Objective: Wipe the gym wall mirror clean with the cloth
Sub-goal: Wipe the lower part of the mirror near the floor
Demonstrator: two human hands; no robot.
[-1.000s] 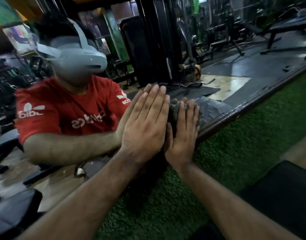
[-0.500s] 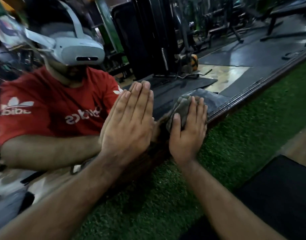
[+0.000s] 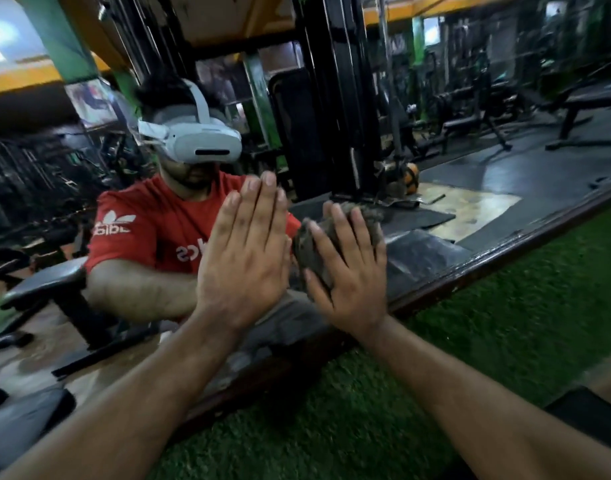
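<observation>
Left hand: your left hand is raised with the palm flat against the mirror, fingers straight, close together and pointing up; it holds nothing.
Left forearm: it runs from the near left corner up to the wrist, crossing the dark lower frame of the mirror.
Right hand: your right hand sits just right of the left one, a little lower, fingers spread and nearly straight, pressing the cloth against the glass.
Grip: you carry the cloth under an open, flat palm; no finger visibly curls around it.
Cloth: a bunched grey-brown wad, sticking out above and to the left of your right fingers, low on the mirror just above the frame.
Gap between hands: narrow; the left edge of the cloth lies beside your left hand, and I cannot tell whether they touch.
Mirror: it fills the far and left part of the view and tilts, its frame rising toward the right.
Reflection: you see a person in a red T-shirt and a white headset, with black gym machines, benches and dark floor mats behind.
Floor: green artificial turf lies near you along the frame; a black mat shows at the near right edge.
In the way: your left hand and forearm cover part of the glass and of the reflected torso; your right hand hides most of the cloth.
</observation>
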